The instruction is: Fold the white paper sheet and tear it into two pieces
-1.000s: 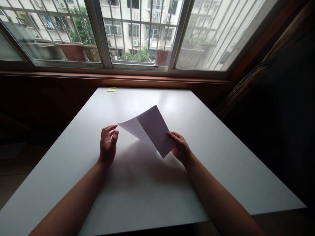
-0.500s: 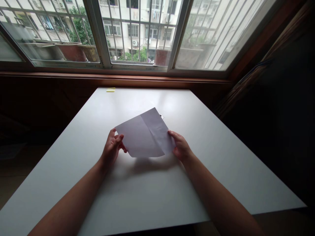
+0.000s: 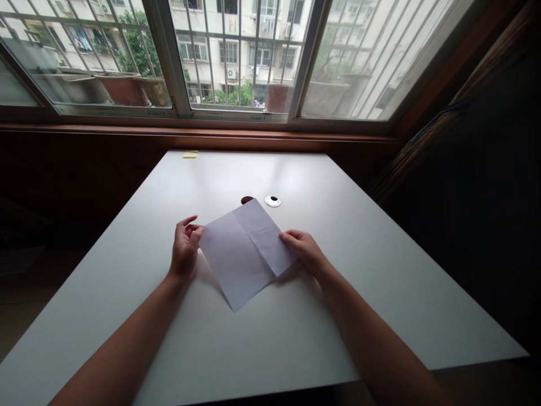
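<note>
A white sheet of paper (image 3: 239, 254) with a crease, its right part folded over, is held tilted above the table. My right hand (image 3: 306, 248) pinches its right edge between thumb and fingers. At the left corner, my left hand (image 3: 186, 245) holds the paper between its thumb and a finger, with the index finger raised. Just beyond the far corner lies a silvery-white disc (image 3: 273, 201) with a dark centre. Beside it a dark reddish round thing (image 3: 246, 200) shows, partly hidden by the paper; I cannot make out what it is.
The white table (image 3: 253, 349) narrows toward the window sill (image 3: 236, 133). A yellow strip (image 3: 190, 154) sits at its far left edge. Behind are barred sliding windows with flowerpots (image 3: 122, 90) outside. A curtain (image 3: 426, 141) hangs at the right.
The paper has come down and toward me, its near corner now pointing down. The disc and the reddish round thing behind it have come into view. My left hand has shifted slightly left.
</note>
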`<action>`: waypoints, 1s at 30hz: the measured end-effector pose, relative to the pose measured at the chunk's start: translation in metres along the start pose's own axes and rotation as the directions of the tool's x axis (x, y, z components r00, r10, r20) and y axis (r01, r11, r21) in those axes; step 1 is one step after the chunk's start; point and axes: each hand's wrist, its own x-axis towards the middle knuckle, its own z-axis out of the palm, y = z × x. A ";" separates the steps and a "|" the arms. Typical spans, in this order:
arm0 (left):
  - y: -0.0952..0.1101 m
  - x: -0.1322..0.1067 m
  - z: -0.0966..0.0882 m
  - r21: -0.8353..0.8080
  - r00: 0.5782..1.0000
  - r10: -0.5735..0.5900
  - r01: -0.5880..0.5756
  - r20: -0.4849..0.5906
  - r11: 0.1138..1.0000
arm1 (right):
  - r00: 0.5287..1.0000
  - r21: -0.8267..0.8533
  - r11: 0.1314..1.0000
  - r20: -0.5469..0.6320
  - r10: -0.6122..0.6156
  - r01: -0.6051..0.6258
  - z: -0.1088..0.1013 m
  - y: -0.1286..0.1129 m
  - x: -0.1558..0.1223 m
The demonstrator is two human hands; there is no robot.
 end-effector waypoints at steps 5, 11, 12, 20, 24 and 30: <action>0.005 0.003 -0.003 0.051 0.977 -0.124 0.117 0.176 0.992 | 0.985 -0.165 0.986 0.171 -0.003 0.031 -0.013 -0.005 -0.001; 0.016 -0.003 -0.002 0.144 0.729 -0.371 0.356 0.576 0.923 | 0.943 -0.285 0.957 0.330 0.044 0.055 -0.031 -0.014 -0.003; 0.017 -0.003 -0.003 0.141 0.692 -0.382 0.379 0.613 0.914 | 0.940 -0.303 0.951 0.338 0.050 0.058 -0.034 -0.015 -0.003; 0.016 -0.004 -0.004 0.173 0.637 -0.401 0.390 0.658 0.904 | 0.894 -0.409 0.868 0.440 -0.083 0.283 -0.031 -0.022 -0.007; 0.010 -0.005 -0.002 0.172 0.676 -0.355 0.324 0.645 0.930 | 0.836 -0.427 0.815 0.535 -0.122 0.392 -0.023 -0.025 -0.010; 0.009 -0.008 0.001 0.188 0.711 -0.334 0.278 0.619 0.942 | 0.770 -0.410 0.766 0.616 -0.168 0.495 -0.012 -0.024 -0.012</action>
